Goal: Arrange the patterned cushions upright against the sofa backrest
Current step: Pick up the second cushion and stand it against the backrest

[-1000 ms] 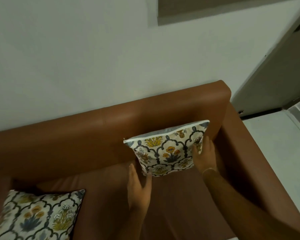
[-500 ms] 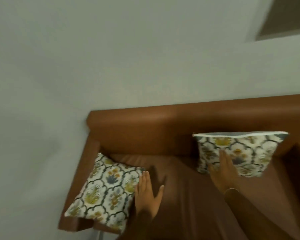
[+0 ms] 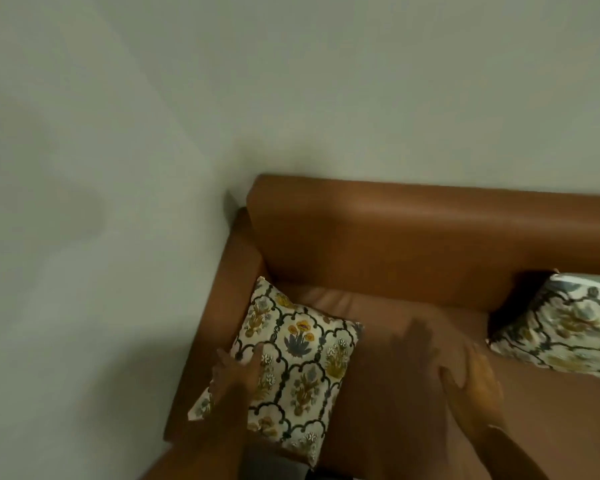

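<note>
A patterned cushion [image 3: 291, 365] lies flat on the seat at the left end of a brown sofa [image 3: 413, 237], one corner overhanging the front edge, well short of the backrest it is meant to lean on. The person's left hand [image 3: 236, 372] rests on its left edge with fingers spread, apparently placed to lift and tip it up; motion blur leaves it unclear whether the fingers have closed on the fabric. The right hand [image 3: 475, 386] hovers open and empty over the bare seat, likely heading for the cushion's other side. A second cushion [image 3: 568, 334], at the right edge of view, stands propped against the backrest. Two cushions in all: one placed, one to go.
</note>
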The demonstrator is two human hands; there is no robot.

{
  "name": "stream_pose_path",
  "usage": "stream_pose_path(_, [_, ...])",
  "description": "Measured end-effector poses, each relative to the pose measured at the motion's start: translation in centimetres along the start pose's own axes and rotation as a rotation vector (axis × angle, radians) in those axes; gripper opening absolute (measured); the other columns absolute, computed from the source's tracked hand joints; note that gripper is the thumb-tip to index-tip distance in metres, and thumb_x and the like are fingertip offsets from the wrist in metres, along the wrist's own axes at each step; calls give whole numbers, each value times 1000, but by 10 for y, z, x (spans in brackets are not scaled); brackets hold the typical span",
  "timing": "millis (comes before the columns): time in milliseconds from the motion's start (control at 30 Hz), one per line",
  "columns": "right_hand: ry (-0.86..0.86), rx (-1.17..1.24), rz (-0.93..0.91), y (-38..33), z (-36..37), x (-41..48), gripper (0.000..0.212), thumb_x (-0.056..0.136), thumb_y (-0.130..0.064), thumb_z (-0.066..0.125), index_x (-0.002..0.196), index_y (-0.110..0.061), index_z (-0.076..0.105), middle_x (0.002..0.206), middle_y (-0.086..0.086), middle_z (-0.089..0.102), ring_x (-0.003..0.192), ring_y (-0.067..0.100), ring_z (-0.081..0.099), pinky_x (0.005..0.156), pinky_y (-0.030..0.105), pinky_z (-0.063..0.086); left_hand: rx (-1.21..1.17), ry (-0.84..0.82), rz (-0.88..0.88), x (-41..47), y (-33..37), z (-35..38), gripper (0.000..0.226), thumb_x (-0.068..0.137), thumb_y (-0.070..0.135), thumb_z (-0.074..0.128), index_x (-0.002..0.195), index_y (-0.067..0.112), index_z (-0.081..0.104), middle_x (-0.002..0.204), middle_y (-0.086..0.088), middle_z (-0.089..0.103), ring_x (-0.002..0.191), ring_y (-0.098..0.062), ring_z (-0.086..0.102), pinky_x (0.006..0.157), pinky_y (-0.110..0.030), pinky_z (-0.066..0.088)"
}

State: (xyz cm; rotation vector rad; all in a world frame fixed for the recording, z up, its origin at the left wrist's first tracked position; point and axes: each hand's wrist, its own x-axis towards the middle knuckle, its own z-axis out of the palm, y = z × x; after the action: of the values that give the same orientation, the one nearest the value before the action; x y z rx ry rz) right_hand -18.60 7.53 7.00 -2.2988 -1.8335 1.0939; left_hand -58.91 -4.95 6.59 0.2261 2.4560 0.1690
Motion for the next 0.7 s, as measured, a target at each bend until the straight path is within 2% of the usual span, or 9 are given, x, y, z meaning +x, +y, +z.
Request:
stream_pose_path(67, [-2, 11, -30, -12, 15, -9, 79, 102, -34, 62, 168, -17, 22, 176, 4, 21, 164, 28, 18, 132, 53, 20, 19, -51, -59, 15, -10, 2, 127, 85, 87, 56, 170, 7, 7, 176, -22, 21, 161, -43, 25, 130, -59, 24])
stream_pose_path(167, [-3, 38, -79, -23, 25, -17, 77, 102, -30, 62, 168, -17, 24, 176, 4, 23, 164, 26, 18, 132, 52, 20, 139, -79, -33, 25, -18, 11, 133, 81, 92, 53, 170, 5, 8, 176, -22, 20, 161, -43, 24, 132, -56, 21])
stream_pose_path(233, [3, 27, -82, -25, 29, -20, 76, 102, -30, 63, 167, -17, 27, 175, 5, 25, 164, 25, 20, 132, 50, 22, 202, -112, -29, 31, -20, 16, 138, 74, 95, 58, 169, 5, 14, 173, -22, 26, 158, -43, 30, 131, -55, 25])
stream_pose_path(367, [-12, -52, -137, -40, 36, -18, 73, 104, -34, 57, 168, -21, 24, 177, 0, 21, 165, 22, 14, 133, 48, 18, 46, -316, 38, 22, -22, 26, 129, 66, 84, 80, 162, 9, 37, 162, -20, 48, 148, -42, 48, 123, -52, 41])
stream_pose_path(467, [-48, -140, -208, -61, 40, -5, 75, 104, -34, 54, 169, -23, 18, 178, -3, 13, 166, 20, 8, 133, 49, 12, 61, -278, 50, 4, -18, 28, 106, 73, 73, 83, 148, 4, 55, 147, -20, 63, 134, -41, 61, 111, -47, 52])
stream_pose_path(600, [-76, -150, -231, -82, 33, 11, 79, 103, -32, 56, 169, -25, 14, 179, -3, 11, 166, 21, 6, 133, 51, 12, -5, -225, 156, -23, 3, 32, 62, 86, 54, 82, 127, 8, 72, 122, -14, 75, 115, -36, 70, 98, -42, 57])
stream_pose_path(700, [-174, -103, -271, -85, 24, 24, 80, 101, -30, 59, 168, -27, 16, 177, 1, 20, 163, 26, 22, 130, 51, 24, 23, -236, 269, -52, 23, 34, 28, 91, 53, 75, 92, 25, 75, 89, 2, 73, 93, -26, 74, 88, -39, 60])
